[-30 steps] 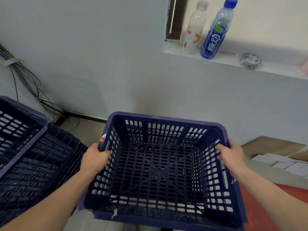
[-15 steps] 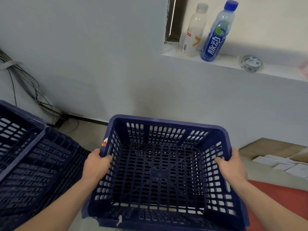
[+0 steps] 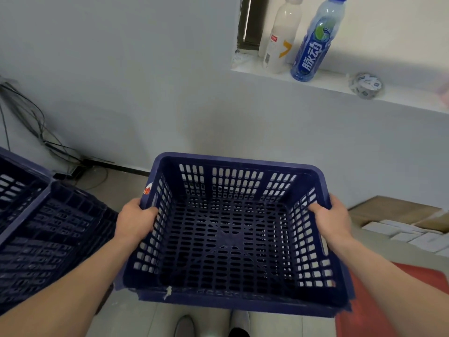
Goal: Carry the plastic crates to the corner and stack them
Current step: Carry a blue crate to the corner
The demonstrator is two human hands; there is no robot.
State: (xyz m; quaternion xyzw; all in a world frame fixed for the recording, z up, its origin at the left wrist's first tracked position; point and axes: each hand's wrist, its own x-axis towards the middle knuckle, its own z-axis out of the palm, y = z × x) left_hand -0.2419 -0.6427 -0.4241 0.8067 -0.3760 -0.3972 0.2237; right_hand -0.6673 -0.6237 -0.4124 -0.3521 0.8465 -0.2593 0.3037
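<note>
I hold an empty dark blue slotted plastic crate in the air in front of me, above the floor. My left hand grips its left rim, thumb inside the wall. My right hand grips the right rim the same way. A stack of dark blue crates stands at the left, beside the wall with the cables; its lower part is cut off by the frame edge.
The white wall is close ahead, with cables at the left corner. A ledge holds a white bottle, a blue bottle and a tape roll. Cardboard and white boxes lie at right, beside a red mat.
The crate has come slightly nearer to me and a little lower in view; the left stack has slid further left in the frame. Both hands keep the same grip.
</note>
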